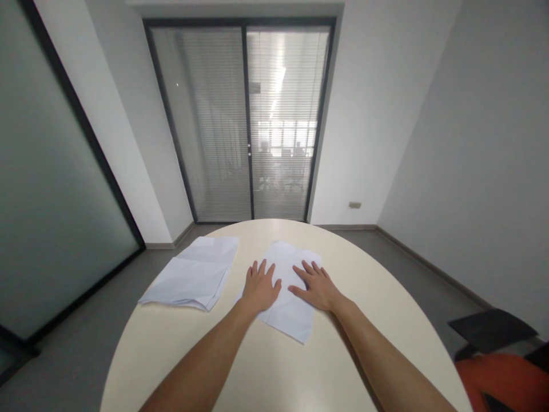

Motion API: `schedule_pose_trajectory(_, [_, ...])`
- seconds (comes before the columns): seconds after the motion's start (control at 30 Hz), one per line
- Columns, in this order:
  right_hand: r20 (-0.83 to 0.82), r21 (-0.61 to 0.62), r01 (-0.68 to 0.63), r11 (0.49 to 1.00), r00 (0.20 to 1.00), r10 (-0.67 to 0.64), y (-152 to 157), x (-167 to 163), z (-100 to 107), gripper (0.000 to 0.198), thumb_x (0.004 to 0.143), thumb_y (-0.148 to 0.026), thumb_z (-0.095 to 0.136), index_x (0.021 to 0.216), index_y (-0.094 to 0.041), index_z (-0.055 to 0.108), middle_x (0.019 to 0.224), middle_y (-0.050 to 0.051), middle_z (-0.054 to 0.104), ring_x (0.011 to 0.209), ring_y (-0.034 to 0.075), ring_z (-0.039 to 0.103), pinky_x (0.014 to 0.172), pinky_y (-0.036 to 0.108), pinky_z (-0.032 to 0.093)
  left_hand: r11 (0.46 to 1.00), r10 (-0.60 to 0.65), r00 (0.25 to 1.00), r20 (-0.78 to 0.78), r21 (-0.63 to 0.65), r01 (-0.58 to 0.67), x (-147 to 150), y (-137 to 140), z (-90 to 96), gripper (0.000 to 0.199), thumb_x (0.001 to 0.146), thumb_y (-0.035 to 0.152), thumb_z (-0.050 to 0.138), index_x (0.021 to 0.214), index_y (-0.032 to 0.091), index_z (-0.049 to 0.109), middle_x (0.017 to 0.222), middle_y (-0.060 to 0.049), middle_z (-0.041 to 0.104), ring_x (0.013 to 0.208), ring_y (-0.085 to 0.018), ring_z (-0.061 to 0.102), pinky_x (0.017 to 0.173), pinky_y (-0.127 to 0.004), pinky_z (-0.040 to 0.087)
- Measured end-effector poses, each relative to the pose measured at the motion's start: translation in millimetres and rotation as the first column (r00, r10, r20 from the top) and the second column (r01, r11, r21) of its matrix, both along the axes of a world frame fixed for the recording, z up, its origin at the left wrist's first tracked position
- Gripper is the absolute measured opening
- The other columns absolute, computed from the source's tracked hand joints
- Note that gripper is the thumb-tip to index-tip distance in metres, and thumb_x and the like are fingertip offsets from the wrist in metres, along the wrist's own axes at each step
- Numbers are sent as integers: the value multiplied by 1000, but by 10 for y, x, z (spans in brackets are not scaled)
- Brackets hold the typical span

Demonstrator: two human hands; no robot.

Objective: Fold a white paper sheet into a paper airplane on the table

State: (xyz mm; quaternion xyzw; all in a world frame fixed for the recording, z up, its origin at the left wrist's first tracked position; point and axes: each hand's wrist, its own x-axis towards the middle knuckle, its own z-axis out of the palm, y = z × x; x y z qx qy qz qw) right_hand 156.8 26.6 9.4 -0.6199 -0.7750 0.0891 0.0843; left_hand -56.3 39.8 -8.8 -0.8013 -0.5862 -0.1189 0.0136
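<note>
So, from the head view: left hand [260, 289] and right hand [319, 289] are both open, fingers spread, gripping nothing, just laid on the white paper [289, 320] in the middle of the table [266, 383]. Probably they're spread wide to keep that creased paper flat. The paper stack [193, 272] sits off left, I guess to stay out of the way.

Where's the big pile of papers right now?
In the head view, the paper pile lies on the left side of the table, left of the person's left hand and the sheet under it.
</note>
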Motion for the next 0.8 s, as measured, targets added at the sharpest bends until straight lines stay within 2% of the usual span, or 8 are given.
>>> schedule_pose_trajectory(0.13, [-3, -7, 1, 1000, 1000, -2, -3, 3, -2, 87, 83, -82, 40, 153, -30, 34, 163, 10, 22, 150, 39, 12, 118, 55, 11, 997, -68, 998, -18, -37, 68, -15, 11, 11, 63, 99, 50, 30, 153, 17, 32, 161, -13, 26, 150, -30, 16, 120, -50, 17])
schedule_pose_trajectory(0.23, [-7, -4, -3, 1000, 1000, 3, -7, 4, 0, 86, 83, -81, 40, 153, -30, 35, 163, 10, 22, 150, 38, 13, 118, 56, 11, 992, -110, 994, -23, -69, 108, -16, 4, 31, 63, 99, 50, 30, 154, 21, 30, 161, -12, 25, 149, -31, 19, 119, -51, 18])
schedule_pose_trajectory(0.33, [-20, 7, -8, 1000, 1000, 8, -6, 0, 0, 84, 84, -80, 39, 152, -30, 37, 162, 9, 24, 150, 37, 15, 118, 57, 11, 995, -80, 997, -19, -53, 79, -2, -15, 48, 61, 97, 52, 33, 152, 26, 34, 160, -11, 29, 147, -35, 24, 118, -52, 20])
schedule_pose_trajectory(0.5, [-48, 13, -18, 1000, 999, 19, 12, -3, -5, 78, 87, -75, 42, 150, -29, 40, 161, 9, 29, 149, 35, 19, 117, 59, 14, 999, -48, 999, -20, -12, 48, 16, -32, 54, 60, 97, 51, 35, 150, 25, 39, 157, -12, 35, 144, -35, 29, 116, -51, 24])
schedule_pose_trajectory(0.8, [-64, 35, -24, 999, 998, 26, 6, 9, -12, 73, 89, -71, 43, 148, -28, 44, 159, 11, 32, 148, 36, 21, 115, 60, 16, 998, -62, 998, -8, -14, 61, 6, -12, 6, 60, 98, 52, 33, 151, 25, 36, 159, -10, 32, 147, -33, 25, 118, -51, 21])
